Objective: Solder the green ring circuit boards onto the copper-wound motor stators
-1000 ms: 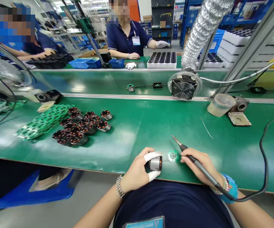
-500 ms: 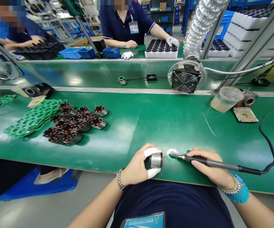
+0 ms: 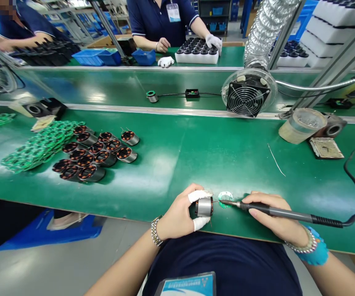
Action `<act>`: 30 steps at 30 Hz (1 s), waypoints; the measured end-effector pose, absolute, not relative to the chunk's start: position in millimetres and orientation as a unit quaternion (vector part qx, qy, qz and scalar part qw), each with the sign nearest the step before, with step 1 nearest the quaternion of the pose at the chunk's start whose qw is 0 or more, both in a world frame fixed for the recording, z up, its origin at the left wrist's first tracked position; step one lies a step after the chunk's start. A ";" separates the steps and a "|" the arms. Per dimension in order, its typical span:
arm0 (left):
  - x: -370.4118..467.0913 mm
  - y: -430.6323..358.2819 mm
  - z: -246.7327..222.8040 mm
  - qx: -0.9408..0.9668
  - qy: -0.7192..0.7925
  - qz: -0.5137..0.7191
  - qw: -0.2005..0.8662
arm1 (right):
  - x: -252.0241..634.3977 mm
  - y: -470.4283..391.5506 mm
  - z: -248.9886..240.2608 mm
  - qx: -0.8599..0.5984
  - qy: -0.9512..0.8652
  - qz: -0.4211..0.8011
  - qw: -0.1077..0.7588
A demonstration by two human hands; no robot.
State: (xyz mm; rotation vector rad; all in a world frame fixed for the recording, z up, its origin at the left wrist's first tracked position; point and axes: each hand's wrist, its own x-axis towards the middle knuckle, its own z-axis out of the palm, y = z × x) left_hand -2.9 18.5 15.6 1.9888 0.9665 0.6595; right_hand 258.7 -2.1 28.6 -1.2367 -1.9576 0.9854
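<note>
My left hand [image 3: 182, 213], with white finger covers on thumb and forefinger, grips a motor stator [image 3: 204, 206] lying on its side. Thin wire ends stick out from the stator's right face. A soldering iron [image 3: 276, 211] is held like a pen in my right hand [image 3: 277, 216]. Its tip lies over the left part of a small ring-shaped circuit board [image 3: 226, 194] on the green bench, close to a wire end from the stator. Whether tip and wire touch is too small to tell.
Several stators [image 3: 91, 172] stand at the left beside stacked green circuit boards [image 3: 38, 146]. A solder wire piece [image 3: 276, 160] lies right of centre. Behind are a fan [image 3: 247, 98], a plastic cup [image 3: 302, 125] and a sponge tray [image 3: 326, 148]. A co-worker's gloved hand [image 3: 213, 42] touches a white tray [image 3: 196, 58].
The camera view has tilted slightly. My hands keep their grips, with the iron tip now nearer the stator's wire end. The co-worker's white tray has moved left with the gloved hand.
</note>
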 end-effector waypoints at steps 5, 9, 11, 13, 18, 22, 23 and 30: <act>-2.6 18.6 15.7 0.787 0.383 0.265 0.405 | 259.1 -2.3 29.2 -0.471 -0.739 0.373 0.304; -3.1 18.5 15.2 0.788 0.383 0.264 0.404 | 258.9 -1.8 29.0 -0.469 -0.742 0.372 0.301; -3.1 18.8 15.0 0.789 0.383 0.262 0.403 | 258.5 -1.4 28.7 -0.470 -0.742 0.373 0.300; -2.9 19.1 15.1 0.789 0.385 0.261 0.402 | 258.5 -1.2 28.4 -0.472 -0.740 0.373 0.299; -2.2 18.7 16.0 0.788 0.390 0.258 0.402 | 262.2 -2.4 27.5 -0.480 -0.739 0.360 0.306; -2.9 17.9 16.3 0.788 0.388 0.257 0.403 | 264.5 -3.5 26.8 -0.486 -0.735 0.354 0.313; -3.1 17.8 16.2 0.788 0.388 0.257 0.402 | 264.4 -3.6 26.8 -0.487 -0.735 0.352 0.313; -2.8 18.4 16.0 0.789 0.387 0.260 0.400 | 261.5 -2.8 27.8 -0.482 -0.742 0.352 0.306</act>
